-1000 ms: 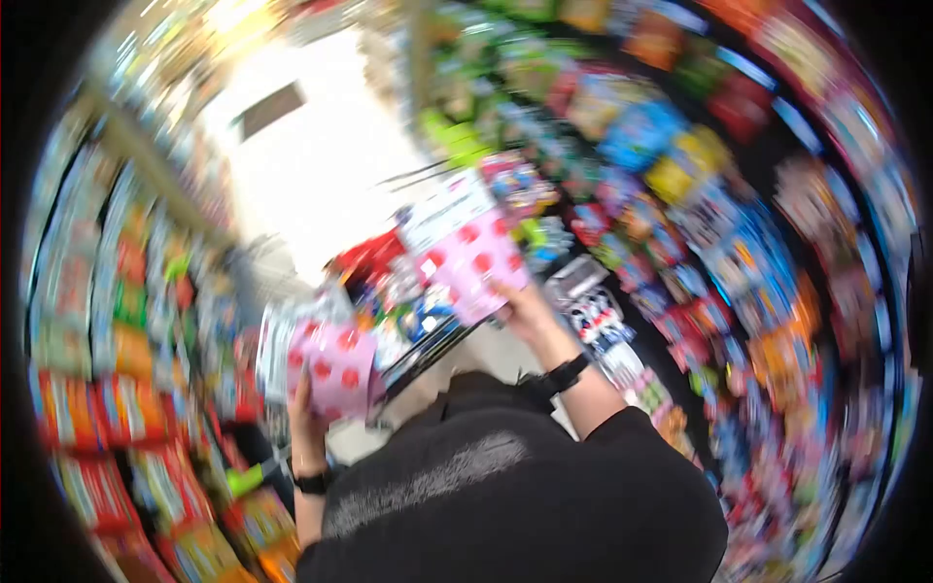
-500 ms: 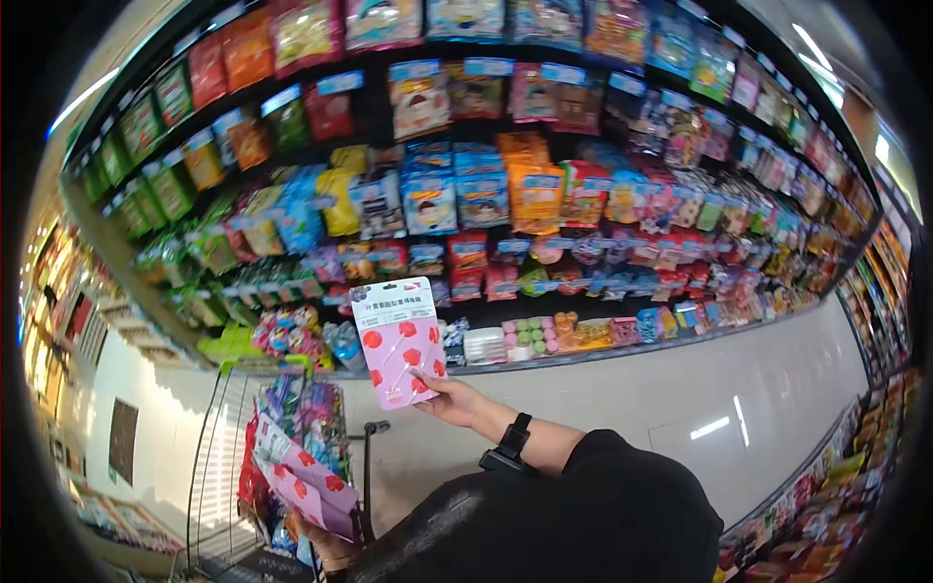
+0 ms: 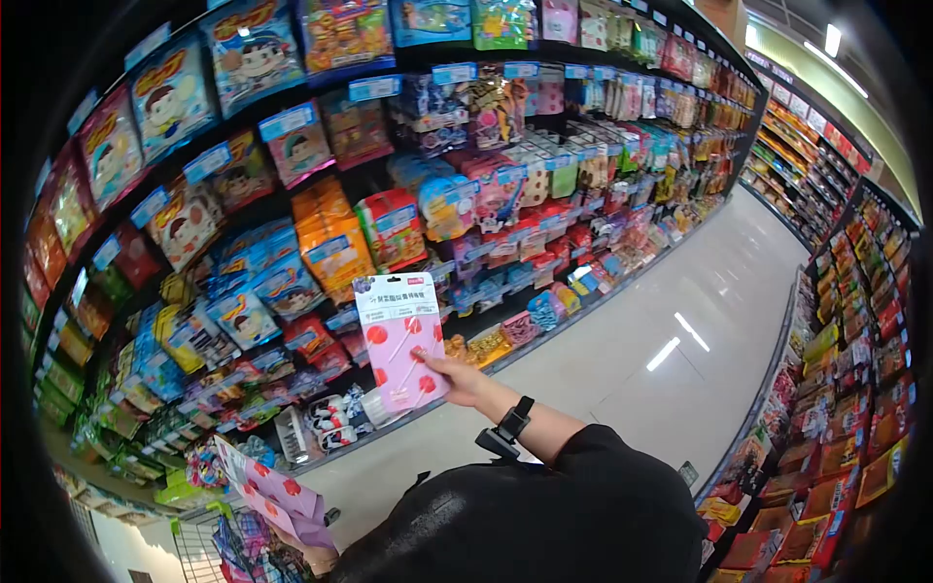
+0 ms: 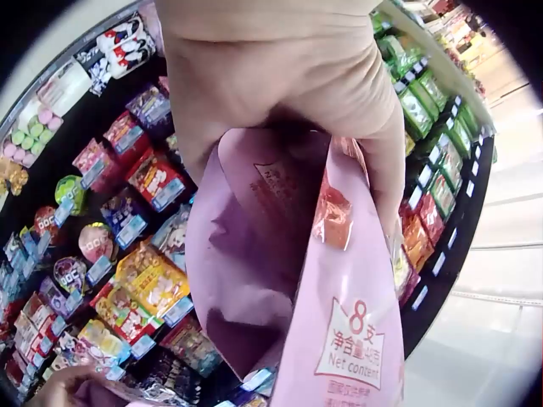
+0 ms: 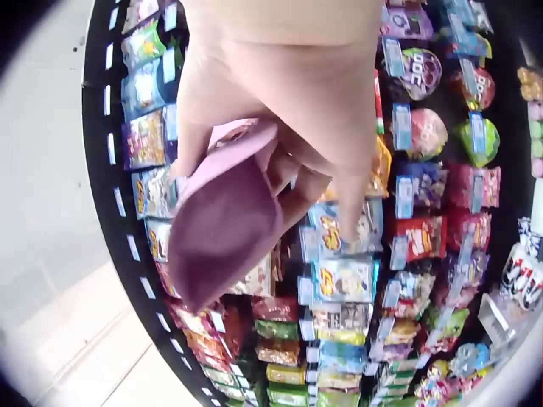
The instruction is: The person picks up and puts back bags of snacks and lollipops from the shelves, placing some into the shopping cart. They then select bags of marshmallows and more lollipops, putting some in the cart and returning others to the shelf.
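My right hand (image 3: 459, 381) holds up a pink lollipop bag (image 3: 403, 355) by its lower right side, thumb across the front. The bag has a white header with dark lettering and red lollipops printed below. Low at the left, my left hand (image 3: 316, 556) grips a similar pink lollipop bag (image 3: 270, 491), tilted and seen at an angle. In the left wrist view, fingers and thumb straddle its bottom end, where a small label (image 4: 356, 339) reads "Net content". The right wrist view shows the folded base of the upright bag (image 5: 225, 233) between thumb and fingers.
Tall shelves of hanging candy bags (image 3: 330, 248) curve around in front. Below their edge runs a pale tiled floor (image 3: 622, 389). A second shelf of packets (image 3: 826, 486) stands on the right. A wire cart (image 3: 194, 544) with goods is at the lower left.
The head view has swung right along the candy shelves, and the cart has slid to the lower left. Both hands keep their bags; the right one stays raised, the left one sits lower in view.
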`<state>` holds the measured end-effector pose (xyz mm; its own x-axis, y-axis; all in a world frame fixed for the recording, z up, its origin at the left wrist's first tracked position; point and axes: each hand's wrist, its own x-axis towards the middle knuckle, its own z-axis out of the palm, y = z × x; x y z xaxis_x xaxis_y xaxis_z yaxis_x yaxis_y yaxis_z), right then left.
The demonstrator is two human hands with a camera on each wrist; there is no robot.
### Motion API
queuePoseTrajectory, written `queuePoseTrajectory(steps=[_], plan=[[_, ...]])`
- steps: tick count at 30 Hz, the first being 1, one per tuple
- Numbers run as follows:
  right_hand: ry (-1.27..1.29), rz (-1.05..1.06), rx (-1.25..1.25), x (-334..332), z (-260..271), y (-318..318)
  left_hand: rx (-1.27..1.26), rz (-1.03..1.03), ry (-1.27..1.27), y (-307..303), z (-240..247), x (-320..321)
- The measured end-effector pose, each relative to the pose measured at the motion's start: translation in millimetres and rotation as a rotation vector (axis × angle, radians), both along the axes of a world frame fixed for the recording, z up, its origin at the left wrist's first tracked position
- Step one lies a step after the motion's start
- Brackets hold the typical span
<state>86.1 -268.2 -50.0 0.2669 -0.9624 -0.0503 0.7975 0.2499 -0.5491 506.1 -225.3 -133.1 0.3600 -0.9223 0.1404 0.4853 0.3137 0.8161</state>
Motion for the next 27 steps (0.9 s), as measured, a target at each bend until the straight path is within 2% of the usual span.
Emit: queuePoseTrajectory(steps=[1,3,4,5,7,8,9,11,12,17,19,20,21,22,23,24,25,26,27], plan=[[-0.050,-0.016,-0.017,-16,2,-1,0.002,-0.013,0.003,-8,3,-11],[-0.090,-0.087,-0.017,-39,-2,-2,0.095,-0.280,0.503,-26,11,-31],[0.015,-0.154,-0.089,-48,3,0,0.148,-0.269,0.521,-26,36,-52],[0.122,-0.221,-0.161,-56,8,0,0.146,-0.283,0.530,-30,41,-56],[0.083,-0.318,-0.118,-67,12,-2,-0.055,-0.704,0.340,-38,45,-59],[0.018,-0.356,-0.099,-72,12,-3,0.097,-0.653,0.354,-40,54,-64],[-0.060,-0.401,-0.079,-74,10,-2,0.112,-0.684,0.336,-49,51,-64],[-0.008,-0.566,-0.115,-76,10,6,0.209,-0.583,0.196,-75,32,-48],[0.030,-0.635,-0.098,-79,5,12,0.251,-0.580,0.137,-98,5,-26],[0.037,-0.953,0.068,-88,-14,66,0.037,-0.787,-0.286,-174,-31,-39],[0.046,-1.056,0.087,-92,-5,94,0.369,-0.845,-0.071,-191,-7,-79],[0.062,-1.111,0.084,-91,6,110,0.423,-0.840,-0.152,-175,38,-116],[0.132,-1.190,0.134,-91,14,126,0.469,-1.054,-0.031,-204,-2,-119],[0.203,-1.264,0.191,-91,17,141,0.227,-0.998,-0.502,-211,-31,-129],[0.220,-1.266,0.199,-92,16,155,-0.179,-1.005,-0.720,-201,-20,-146],[0.277,-1.323,0.270,-91,14,171,0.404,-1.205,-0.214,-181,42,-195],[0.335,-1.376,0.340,-93,10,188,0.127,-1.246,-0.487,-186,13,-212],[0.314,-1.418,0.342,-96,4,210,-0.154,-1.330,-0.483,-172,26,-241],[0.293,-1.455,0.342,-99,-3,231,0.663,-1.445,0.185,-166,36,-276]])
